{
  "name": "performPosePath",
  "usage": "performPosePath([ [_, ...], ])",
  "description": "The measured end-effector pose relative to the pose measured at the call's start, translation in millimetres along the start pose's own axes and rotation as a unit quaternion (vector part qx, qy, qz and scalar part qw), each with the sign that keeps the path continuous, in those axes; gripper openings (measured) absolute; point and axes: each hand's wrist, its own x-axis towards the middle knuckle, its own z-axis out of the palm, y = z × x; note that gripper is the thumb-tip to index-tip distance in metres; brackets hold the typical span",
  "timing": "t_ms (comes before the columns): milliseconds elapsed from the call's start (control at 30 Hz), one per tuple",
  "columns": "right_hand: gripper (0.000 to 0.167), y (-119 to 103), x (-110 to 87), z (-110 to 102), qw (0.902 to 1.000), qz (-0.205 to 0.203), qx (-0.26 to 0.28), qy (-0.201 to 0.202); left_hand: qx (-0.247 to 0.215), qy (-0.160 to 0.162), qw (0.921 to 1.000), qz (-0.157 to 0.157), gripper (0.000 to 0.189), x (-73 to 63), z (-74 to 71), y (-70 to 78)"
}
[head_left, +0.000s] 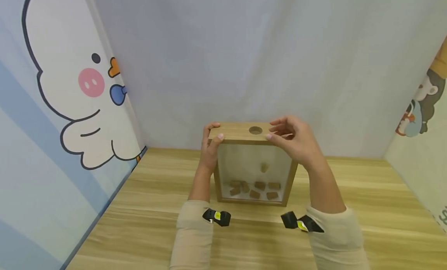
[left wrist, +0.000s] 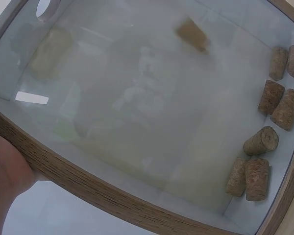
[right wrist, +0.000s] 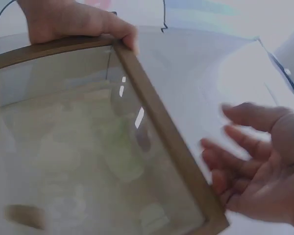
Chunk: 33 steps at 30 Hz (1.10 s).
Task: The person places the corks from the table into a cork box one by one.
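A wooden box frame (head_left: 291,180) with a clear front panel stands upright on the table, a round hole (head_left: 255,130) in its top. My left hand (head_left: 210,151) grips the top left corner, thumb in front and fingers behind. Beside the hole, at the top right, is my right hand (head_left: 291,140), its fingers loosely bent and parted with nothing between them. One blurred cork (left wrist: 192,35) hangs in mid-air behind the panel. Several brown corks (left wrist: 261,141) lie scattered along the box's bottom, some leaning together.
The box rests on a wood-grain table (head_left: 146,223). Behind it hangs a pale curtain (head_left: 223,60). A side panel with a cartoon duck (head_left: 70,87) rises at the left, and another printed panel (head_left: 419,157) borders the right.
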Motion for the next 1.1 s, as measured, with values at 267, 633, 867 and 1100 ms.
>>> performPosePath([
  [267,0.025,55.0,-49.3,4.8,0.949,-0.255,0.149,0.11,0.002,0.011,0.9999,0.002,0.048,-0.3,-0.1,-1.0],
  [633,0.028,100.8,-106.3,-10.9,0.9781,-0.122,0.13,0.107,0.0,0.01,0.9999,0.012,0.048,0.7,2.4,-2.8],
  [867,0.032,137.3,-135.3,-24.2,0.9959,0.024,0.061,0.062,0.002,0.008,0.9999,0.009,0.048,1.7,2.6,-1.3],
  [1100,0.046,170.1,-158.4,-37.5,0.9876,0.156,0.002,-0.014,0.002,0.008,0.9999,0.012,0.047,2.3,4.4,-2.7],
])
